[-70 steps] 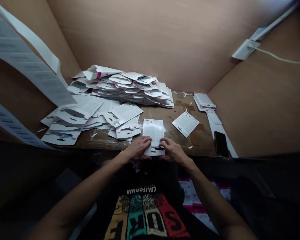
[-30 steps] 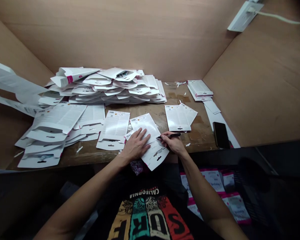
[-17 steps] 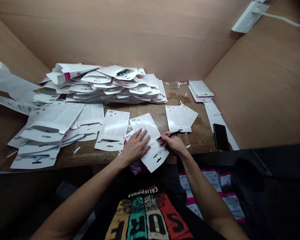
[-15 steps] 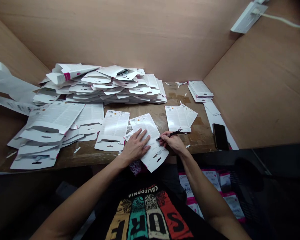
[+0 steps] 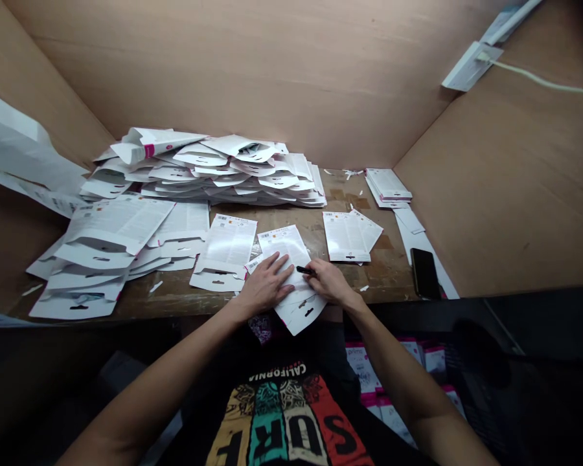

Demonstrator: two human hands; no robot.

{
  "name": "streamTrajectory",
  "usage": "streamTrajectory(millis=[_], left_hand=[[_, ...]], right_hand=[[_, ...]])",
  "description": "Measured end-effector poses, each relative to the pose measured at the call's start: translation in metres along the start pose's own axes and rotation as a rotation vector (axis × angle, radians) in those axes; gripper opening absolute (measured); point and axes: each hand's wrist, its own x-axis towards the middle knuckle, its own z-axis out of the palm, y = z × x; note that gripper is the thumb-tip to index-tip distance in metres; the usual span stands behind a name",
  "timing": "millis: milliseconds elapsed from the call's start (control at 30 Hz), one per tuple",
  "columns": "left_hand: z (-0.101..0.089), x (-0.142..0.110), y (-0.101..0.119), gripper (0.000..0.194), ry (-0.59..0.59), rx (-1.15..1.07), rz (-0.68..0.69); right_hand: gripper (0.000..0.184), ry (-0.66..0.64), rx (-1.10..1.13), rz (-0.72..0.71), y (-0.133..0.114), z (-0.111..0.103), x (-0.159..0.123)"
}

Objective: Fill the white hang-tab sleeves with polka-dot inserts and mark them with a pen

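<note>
A white printed card pouch [image 5: 291,238] lies tilted at the table's front edge, its end with the hanging slot jutting past it. My left hand [image 5: 267,285] lies flat on its left side, fingers spread. My right hand [image 5: 328,281], closed around a slim black pen [image 5: 305,270], rests on the pouch's right side. The pen's dark end points left toward my left fingers; the rest is hidden in my grip. Another white pouch [image 5: 228,243] lies just left, its slotted flap toward me. Part of a further pouch shows beneath my left hand.
A long heap of pouches [image 5: 214,171] lines the back wall. More pouches are stacked at left [image 5: 102,226]. Two lie at right [image 5: 346,236], near a small stack [image 5: 387,184] and a black phone [image 5: 425,273]. Paper scraps dot the table [image 5: 383,278]. Below right are pink-and-white packs [image 5: 362,369].
My right hand has turned the pen, so its dark end now points left above the pouch instead of the tip touching it. My left hand stays on the pouch. The view has shifted slightly.
</note>
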Motion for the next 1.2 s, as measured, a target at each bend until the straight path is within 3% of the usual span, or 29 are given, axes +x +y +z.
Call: streamTrajectory(millis=[100,167,233,333,367,433,533,667,733,833,933,1000,1100,1200], left_hand=[[-0.003,-0.001,0.0,0.063,-0.014,-0.027,0.001],[-0.004,-0.001,-0.001,0.077,-0.037,-0.034,-0.003],[-0.006,-0.002,-0.002,0.094,-0.069,-0.032,-0.007],[-0.01,-0.004,-0.003,0.116,-0.133,-0.028,0.015],[-0.012,-0.006,-0.003,0.12,-0.149,-0.026,0.027],[-0.016,-0.01,-0.003,0.117,-0.157,-0.02,0.059],[-0.018,-0.019,-0.003,0.086,-0.11,-0.009,0.14],[-0.012,-0.028,-0.002,0.034,0.029,-0.033,0.232],[-0.006,-0.028,-0.002,0.022,0.104,-0.062,0.207],[-0.001,-0.025,-0.005,0.028,0.157,-0.098,0.133],[0.0,-0.022,-0.008,0.035,0.138,-0.094,0.106],[0.001,-0.022,-0.009,0.032,0.13,-0.083,0.103],[0.001,-0.022,-0.009,0.033,0.155,-0.084,0.069],[0.0,-0.023,-0.007,0.04,0.188,-0.064,0.006]], right_hand=[[0.012,-0.063,-0.29,0.009,-0.007,0.008,0.001],[0.016,-0.095,-0.349,0.004,-0.012,0.005,-0.003],[0.016,-0.224,-0.225,-0.086,-0.016,-0.007,-0.014],[0.014,-0.627,0.183,-0.332,-0.021,-0.03,-0.035],[0.018,-0.677,0.267,-0.371,-0.022,-0.035,-0.041],[0.034,-0.528,0.243,-0.341,-0.022,-0.039,-0.048],[0.047,-0.186,-0.056,-0.251,-0.016,-0.025,-0.049],[0.032,-0.086,-0.224,-0.298,-0.005,0.002,-0.039],[0.022,-0.027,-0.215,-0.243,-0.004,0.011,-0.032],[0.015,0.087,-0.273,0.018,-0.011,0.018,-0.023],[0.025,0.17,-0.343,0.273,-0.027,0.021,-0.017],[0.037,0.174,-0.316,0.366,-0.037,0.023,-0.014],[0.036,0.135,-0.154,0.363,-0.041,0.024,-0.009],[0.032,0.173,0.084,0.283,-0.027,0.004,-0.005]])
